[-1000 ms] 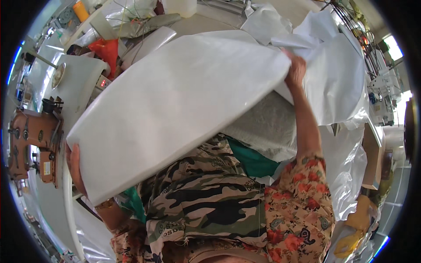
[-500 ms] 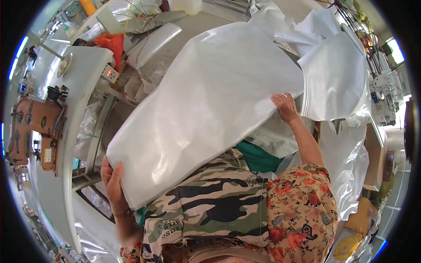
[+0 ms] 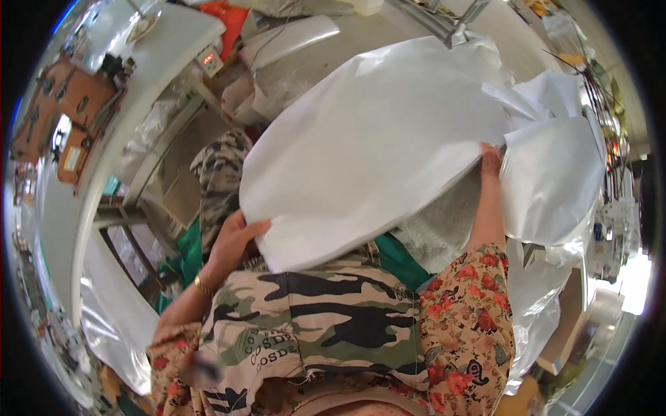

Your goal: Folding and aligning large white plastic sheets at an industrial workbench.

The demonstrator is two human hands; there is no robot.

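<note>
A wide sheet of glossy white plastic film (image 3: 361, 145), seemingly folded in layers, stretches across in front of me above my lap. My left hand (image 3: 237, 239) grips its near left corner, thumb on top and fingers underneath. At the near right edge, my right hand (image 3: 491, 158) is closed on the film, its fingertips partly hidden by the sheet. A stack of white film (image 3: 553, 180) lies just right of that hand. Below the sheet shows my camouflage apron (image 3: 333, 305).
On the left stands a white table (image 3: 163, 48) carrying a brown sewing machine (image 3: 69, 104). A red cloth (image 3: 227, 24) hangs near its far end. Crumpled clear plastic lies beyond it, and a cardboard box (image 3: 563, 326) stands at the lower right.
The film and both hands have shifted right, my left hand also upward in view. My view has turned, and a camouflage-clad leg now shows left of the sheet. Both hands keep their hold.
</note>
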